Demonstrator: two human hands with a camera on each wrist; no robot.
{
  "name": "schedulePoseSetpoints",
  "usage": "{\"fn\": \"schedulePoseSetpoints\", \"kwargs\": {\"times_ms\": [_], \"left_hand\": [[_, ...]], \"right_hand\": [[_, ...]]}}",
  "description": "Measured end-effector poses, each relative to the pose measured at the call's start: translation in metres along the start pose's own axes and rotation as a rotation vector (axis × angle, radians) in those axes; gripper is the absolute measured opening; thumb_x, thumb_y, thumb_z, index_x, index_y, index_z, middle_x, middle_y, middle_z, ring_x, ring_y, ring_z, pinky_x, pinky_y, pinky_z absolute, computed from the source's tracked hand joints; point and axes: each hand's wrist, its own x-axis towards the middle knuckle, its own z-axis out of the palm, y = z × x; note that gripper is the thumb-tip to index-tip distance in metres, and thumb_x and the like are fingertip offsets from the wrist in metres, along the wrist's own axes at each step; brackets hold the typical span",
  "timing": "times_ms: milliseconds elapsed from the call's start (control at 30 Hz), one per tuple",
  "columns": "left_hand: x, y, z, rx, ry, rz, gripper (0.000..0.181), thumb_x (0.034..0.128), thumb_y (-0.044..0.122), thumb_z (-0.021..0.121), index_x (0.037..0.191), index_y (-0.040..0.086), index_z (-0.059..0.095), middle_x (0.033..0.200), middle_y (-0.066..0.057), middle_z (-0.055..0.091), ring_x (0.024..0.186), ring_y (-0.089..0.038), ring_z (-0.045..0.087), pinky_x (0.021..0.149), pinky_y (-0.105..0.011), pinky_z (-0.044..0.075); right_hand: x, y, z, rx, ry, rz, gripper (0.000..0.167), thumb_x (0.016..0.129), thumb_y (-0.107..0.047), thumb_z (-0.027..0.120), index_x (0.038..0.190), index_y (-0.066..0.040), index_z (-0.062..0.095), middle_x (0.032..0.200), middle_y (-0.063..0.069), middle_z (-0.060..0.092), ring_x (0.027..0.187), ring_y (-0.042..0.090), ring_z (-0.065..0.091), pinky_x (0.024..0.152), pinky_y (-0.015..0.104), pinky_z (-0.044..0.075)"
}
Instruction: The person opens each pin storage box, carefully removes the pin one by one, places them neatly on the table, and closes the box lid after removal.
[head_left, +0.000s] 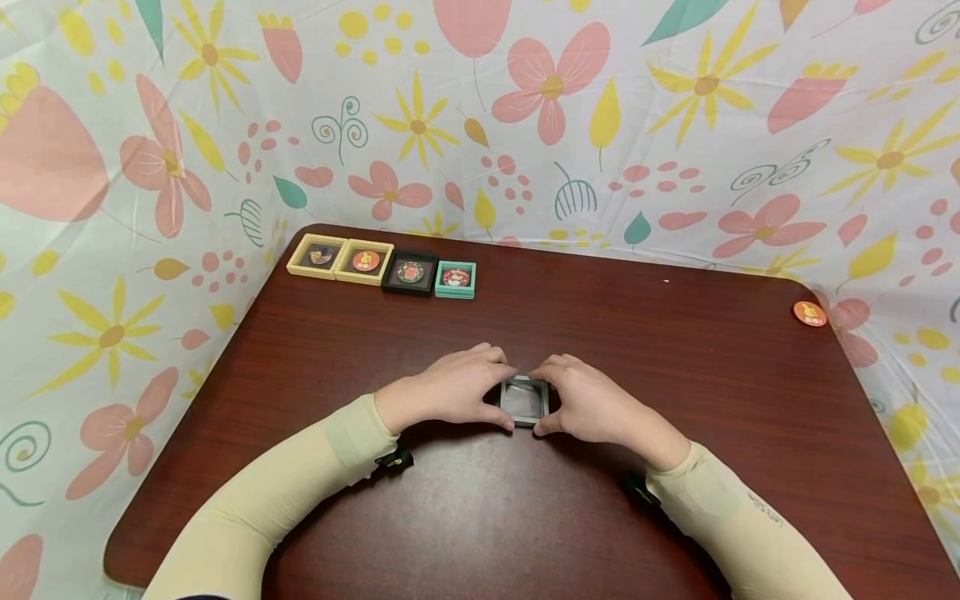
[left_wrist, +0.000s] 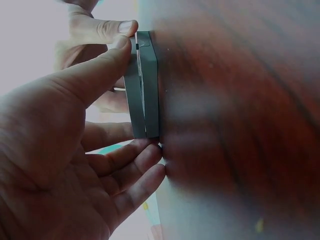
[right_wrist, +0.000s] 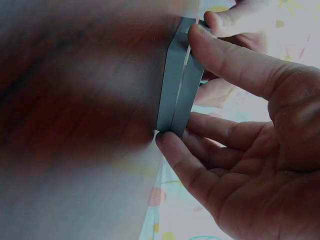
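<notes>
A small grey square display frame (head_left: 524,400) with a clear film window lies on the table between both hands. My left hand (head_left: 459,390) grips its left side, thumb at the near corner and fingers at the far edge. My right hand (head_left: 592,400) holds the right side the same way. Seen edge-on in the left wrist view, the grey frame (left_wrist: 146,90) has two halves, touching at the far end and slightly parted near the thumbs. The right wrist view shows the same narrow wedge-shaped gap in the grey frame (right_wrist: 179,82). Nothing is visible behind the film.
Along the table's back left stand two cream frames (head_left: 341,259), a black frame (head_left: 410,273) and a teal frame (head_left: 455,280), each with an item inside. A round orange badge (head_left: 810,314) lies at the right edge of the brown table (head_left: 675,350). Flowered cloth (head_left: 480,125) hangs behind.
</notes>
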Motion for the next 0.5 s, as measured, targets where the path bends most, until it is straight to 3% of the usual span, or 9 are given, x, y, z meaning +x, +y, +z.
{"fn": "schedulePoseSetpoints", "kwargs": {"times_ms": [500], "left_hand": [[0.0010,-0.0002,0.0011,0.019,-0.001,-0.003,0.077,0.0941,0.065,0.083,0.150,0.013,0.070,0.130,0.000,0.064,0.121,-0.018,0.058,0.093,-0.034,0.055]], "right_hand": [[-0.0024,-0.0079,0.0037,-0.050,0.024,0.009,0.073,0.079,-0.032,0.103,0.134,0.005,0.072,0.127,0.013,0.071,0.122,0.033,0.065,0.104,0.051,0.055]]}}
